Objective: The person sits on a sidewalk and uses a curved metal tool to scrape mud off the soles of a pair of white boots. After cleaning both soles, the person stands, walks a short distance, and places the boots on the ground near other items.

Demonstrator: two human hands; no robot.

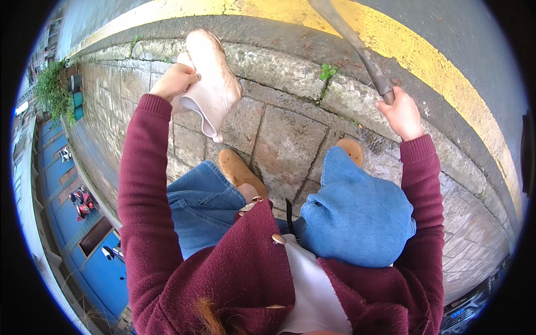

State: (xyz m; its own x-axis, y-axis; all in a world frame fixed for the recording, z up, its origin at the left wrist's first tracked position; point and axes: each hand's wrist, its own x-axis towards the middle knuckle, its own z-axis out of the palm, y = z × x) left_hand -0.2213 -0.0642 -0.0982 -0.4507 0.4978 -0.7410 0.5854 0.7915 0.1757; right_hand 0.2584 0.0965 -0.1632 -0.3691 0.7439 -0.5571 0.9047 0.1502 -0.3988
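My left hand is raised over the paving, its fingers closed on a pale pink rubber boot. The boot hangs with its toe away from me and its shaft opening towards me; brown dirt marks its side. Part of what looks like a second pale boot shows behind it, mostly hidden. Over on the right, my right hand grips the near end of a worn brown pole. The pole reaches across the kerb and the yellow line, and its far end leaves the view at the top.
Wet stone paving lies under my tan clogs, bordered by a raised stone kerb. Beyond runs a road with a yellow line. A small weed grows in a kerb joint. Scooters stand on blue ground at left.
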